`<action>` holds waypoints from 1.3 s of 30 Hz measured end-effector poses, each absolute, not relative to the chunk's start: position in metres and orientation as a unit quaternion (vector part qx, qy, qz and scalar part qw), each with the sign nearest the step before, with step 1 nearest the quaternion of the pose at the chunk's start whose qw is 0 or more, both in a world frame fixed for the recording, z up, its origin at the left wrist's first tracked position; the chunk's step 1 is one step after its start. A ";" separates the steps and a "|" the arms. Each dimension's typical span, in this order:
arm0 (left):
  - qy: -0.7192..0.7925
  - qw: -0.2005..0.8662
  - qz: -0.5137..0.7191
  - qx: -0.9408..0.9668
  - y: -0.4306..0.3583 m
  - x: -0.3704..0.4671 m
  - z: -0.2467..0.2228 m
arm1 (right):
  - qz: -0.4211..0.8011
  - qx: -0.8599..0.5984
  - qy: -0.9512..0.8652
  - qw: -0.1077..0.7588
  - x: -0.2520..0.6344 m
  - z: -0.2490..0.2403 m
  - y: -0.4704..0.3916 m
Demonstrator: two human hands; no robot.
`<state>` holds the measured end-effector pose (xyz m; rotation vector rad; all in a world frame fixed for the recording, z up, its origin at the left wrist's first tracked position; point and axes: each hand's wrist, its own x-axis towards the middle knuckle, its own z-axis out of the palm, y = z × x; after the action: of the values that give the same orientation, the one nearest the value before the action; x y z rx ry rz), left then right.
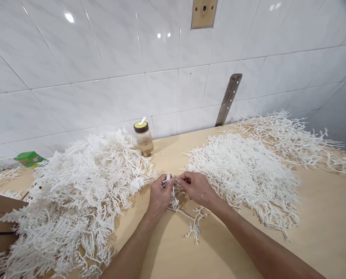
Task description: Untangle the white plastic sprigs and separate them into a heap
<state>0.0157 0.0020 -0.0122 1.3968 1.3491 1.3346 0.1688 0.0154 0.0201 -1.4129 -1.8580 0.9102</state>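
Observation:
Over the middle of the table, my left hand (160,195) is closed around a white branching plastic sprig (174,201), whose frayed tip pokes out above the thumb. My right hand (198,188) pinches part of the same sprig, its fingertips almost touching those of the left. Just what lies between the fingertips is too small to make out. Thin white stems hang below both hands, and a forked white branch (194,224) rests on the wood between my forearms. Whether that branch is joined to the held sprig cannot be told.
A large heap of feathery white sprigs (82,193) covers the left side. On the right lies a flatter pile of white branches (245,170), with looser branches (295,139) behind. A lidded jar (144,139), a green packet (29,159) and a metal bracket (229,100) are near the tiled wall.

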 end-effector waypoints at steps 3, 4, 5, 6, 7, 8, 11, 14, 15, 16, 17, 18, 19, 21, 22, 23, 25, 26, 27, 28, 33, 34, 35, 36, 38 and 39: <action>0.506 0.417 0.523 0.545 0.003 0.015 -0.009 | 0.307 -0.544 -0.718 0.308 0.169 0.021 0.016; 0.500 0.428 0.518 0.546 0.004 0.014 -0.007 | 0.303 -0.546 -0.720 0.304 0.170 0.021 0.016; 0.498 0.436 0.508 0.551 0.004 0.014 -0.006 | 0.299 -0.547 -0.722 0.300 0.170 0.020 0.016; 0.498 0.441 0.496 0.558 0.004 0.012 -0.004 | 0.294 -0.548 -0.724 0.298 0.171 0.020 0.017; 0.500 0.442 0.483 0.567 0.004 0.011 -0.002 | 0.287 -0.547 -0.727 0.298 0.172 0.019 0.018; 0.503 0.441 0.470 0.577 0.004 0.010 -0.001 | 0.278 -0.545 -0.732 0.301 0.173 0.018 0.018; 0.519 0.433 0.440 0.591 0.005 0.007 0.001 | 0.218 -0.520 -0.762 0.317 0.175 0.016 0.017; 0.530 0.434 0.429 0.589 0.004 0.007 0.002 | 0.145 -0.487 -0.803 0.311 0.175 0.016 0.015; 0.533 0.433 0.428 0.587 0.004 0.007 0.002 | 0.134 -0.479 -0.812 0.306 0.175 0.017 0.014; 0.538 0.431 0.429 0.584 0.004 0.008 0.002 | 0.130 -0.474 -0.817 0.301 0.175 0.018 0.013; 0.543 0.427 0.429 0.582 0.003 0.009 0.002 | 0.132 -0.472 -0.819 0.298 0.175 0.019 0.012; 0.547 0.424 0.431 0.580 0.003 0.009 0.002 | 0.137 -0.471 -0.819 0.296 0.175 0.020 0.012; 0.548 0.423 0.431 0.578 0.003 0.010 0.002 | 0.143 -0.472 -0.819 0.295 0.174 0.021 0.012; 0.546 0.423 0.433 0.579 0.002 0.011 0.001 | 0.156 -0.476 -0.814 0.294 0.174 0.022 0.012; 0.544 0.422 0.433 0.582 0.002 0.011 0.001 | 0.165 -0.478 -0.811 0.294 0.174 0.022 0.013; 0.543 0.419 0.433 0.585 0.002 0.011 0.000 | 0.175 -0.479 -0.808 0.294 0.174 0.022 0.013; 0.543 0.411 0.431 0.593 0.002 0.011 -0.001 | 0.193 -0.481 -0.803 0.295 0.174 0.022 0.014; 0.541 0.408 0.429 0.597 0.001 0.011 -0.002 | 0.199 -0.482 -0.801 0.295 0.174 0.022 0.014; 0.538 0.408 0.426 0.602 0.001 0.011 -0.002 | 0.203 -0.484 -0.799 0.294 0.174 0.021 0.014; 0.535 0.409 0.423 0.606 0.001 0.011 -0.002 | 0.202 -0.486 -0.798 0.294 0.174 0.021 0.014; 0.534 0.399 0.416 0.619 0.000 0.013 -0.003 | 0.168 -0.481 -0.808 0.294 0.173 0.015 0.014; 0.536 0.393 0.417 0.620 0.000 0.013 -0.003 | 0.162 -0.479 -0.812 0.291 0.173 0.014 0.013; 0.537 0.389 0.417 0.621 0.000 0.012 -0.004 | 0.156 -0.476 -0.817 0.286 0.173 0.013 0.013; 0.537 0.386 0.416 0.624 0.001 0.012 -0.006 | 0.152 -0.474 -0.821 0.280 0.173 0.012 0.013; 0.530 0.384 0.410 0.635 0.002 0.011 -0.008 | 0.137 -0.473 -0.830 0.260 0.172 0.012 0.012; 0.524 0.384 0.406 0.642 0.002 0.010 -0.008 | 0.126 -0.477 -0.834 0.247 0.170 0.012 0.011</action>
<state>0.0097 0.0022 -0.0084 1.6364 1.3360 1.0351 0.1704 0.0113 0.0123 -1.3007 -2.2731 0.3439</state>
